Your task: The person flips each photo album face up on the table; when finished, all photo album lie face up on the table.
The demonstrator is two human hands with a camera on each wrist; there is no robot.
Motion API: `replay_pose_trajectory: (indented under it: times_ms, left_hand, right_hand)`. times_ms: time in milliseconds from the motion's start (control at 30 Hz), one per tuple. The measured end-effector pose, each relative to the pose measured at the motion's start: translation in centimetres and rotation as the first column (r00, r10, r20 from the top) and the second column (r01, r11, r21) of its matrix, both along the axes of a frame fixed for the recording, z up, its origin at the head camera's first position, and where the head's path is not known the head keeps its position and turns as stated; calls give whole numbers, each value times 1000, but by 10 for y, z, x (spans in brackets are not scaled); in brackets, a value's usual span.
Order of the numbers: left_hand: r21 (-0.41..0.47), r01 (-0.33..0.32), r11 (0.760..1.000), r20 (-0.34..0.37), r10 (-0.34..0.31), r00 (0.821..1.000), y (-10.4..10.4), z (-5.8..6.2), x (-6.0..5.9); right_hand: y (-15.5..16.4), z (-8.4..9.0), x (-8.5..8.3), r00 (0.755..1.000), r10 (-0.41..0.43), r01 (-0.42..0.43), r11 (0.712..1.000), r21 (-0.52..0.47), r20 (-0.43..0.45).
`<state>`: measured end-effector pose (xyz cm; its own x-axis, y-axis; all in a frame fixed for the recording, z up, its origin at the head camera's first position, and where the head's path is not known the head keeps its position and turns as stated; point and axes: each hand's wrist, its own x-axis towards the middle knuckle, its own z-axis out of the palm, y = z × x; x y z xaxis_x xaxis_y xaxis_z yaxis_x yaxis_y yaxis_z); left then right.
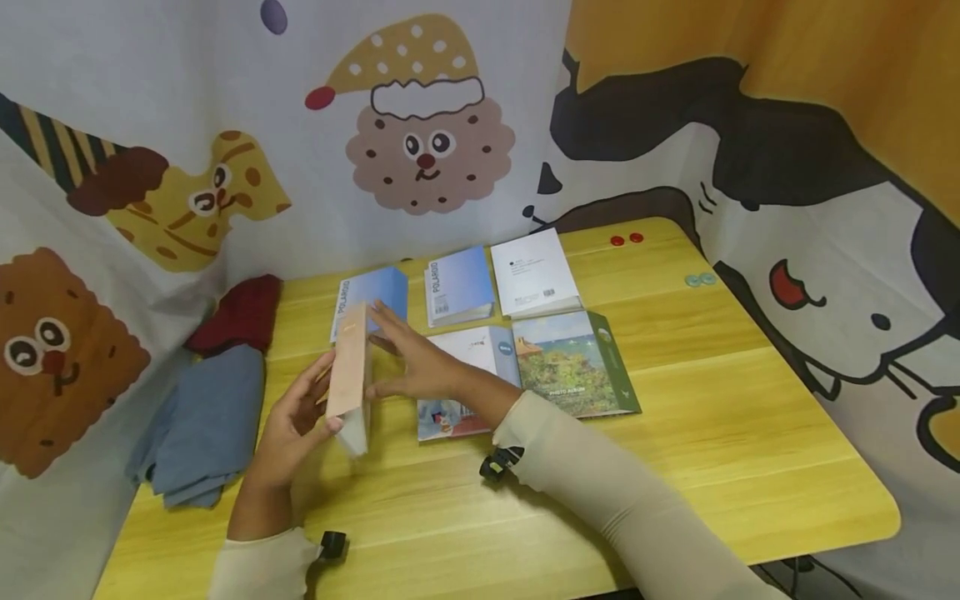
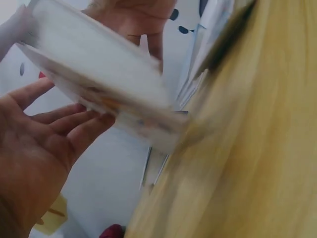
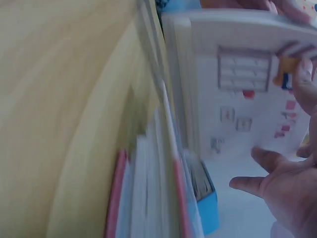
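Note:
Between my two hands a thick photo album [image 1: 348, 367] stands tilted above the table, its pale pink spine up and white page edges below. My left hand [image 1: 288, 425] holds it from the left, thumb at the near end and fingers along the cover. On the other side my right hand [image 1: 420, 358] touches it with spread fingers. The right wrist view shows a white cover [image 3: 247, 99] with small coloured drawings, partly behind the right hand [image 3: 292, 183]. Beyond the held album lies a blue POLAROID album [image 1: 386, 292], partly hidden.
Another blue album [image 1: 461, 283], a white one [image 1: 534, 271], a green-edged PHOTO ALBUM [image 1: 566, 358] and a picture-covered one [image 1: 442, 421] lie on the yellow table [image 1: 720, 450]. Grey-blue cloth [image 1: 210, 421] and dark red cloth [image 1: 243, 312] sit left. Red discs [image 1: 626, 239] and greenish discs [image 1: 700, 280] lie right.

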<state>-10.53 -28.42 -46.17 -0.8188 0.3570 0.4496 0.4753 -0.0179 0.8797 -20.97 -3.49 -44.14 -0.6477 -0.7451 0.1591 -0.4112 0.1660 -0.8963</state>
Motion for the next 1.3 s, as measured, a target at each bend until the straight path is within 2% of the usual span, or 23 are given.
replay_pose_trajectory:
  times_ms: [100,233,333,400,467,567,667,767,867,1033,1133,1233,1300]
  left_hand:
    - [47,85,995,11,-86,996,-5,3,-1]
    - [55,160,986,47,-163,986,-18,7,0]
    - [87,191,978,106,-200,974,-28,9,4]
    - [112,187,976,150,-202,968,-33,11,6]
    - [123,153,981,189,-174,966,-36,12,8]
    - [87,78,993,231,-97,968,-37,15,11]
    - [7,13,1000,255,-15,967,-36,19,13]
    - [-96,-33,995,274,59,960,-35,22,15]
    - [-220,-83,972,286,145,947,-36,24,17]
    - [-396,-116,911,285,242,928,-42,24,17]
    - [-430,-130,894,273,266,924,-44,22,15]
    - [-450,-144,882,243,275,930,-44,18,11]
    - [-466,-131,875,236,266,935,-45,15,10]
  right_hand:
    - [-6,1,6,1000,-24,24,999,26,-18]
    - [-14,-4,14,993,-42,53,993,102,-114]
    - [-19,-10,21,991,-19,37,991,131,-132]
    - [-21,-13,25,993,-7,25,988,150,-119]
    - [-23,-14,28,995,-7,24,984,174,-101]
    - [-25,-18,33,996,6,15,972,236,-88]
    - [-26,-20,37,995,24,7,955,297,-101]
    - [-24,-20,40,991,31,14,943,332,-129]
    - [-24,-21,42,990,30,22,935,354,-139]
    - [-25,-24,46,991,33,21,921,389,-131]
    - [-28,-23,47,990,33,28,910,413,-140]
    - [-29,-23,46,988,27,40,902,430,-149]
    - [-30,-23,45,988,29,39,899,437,-148]
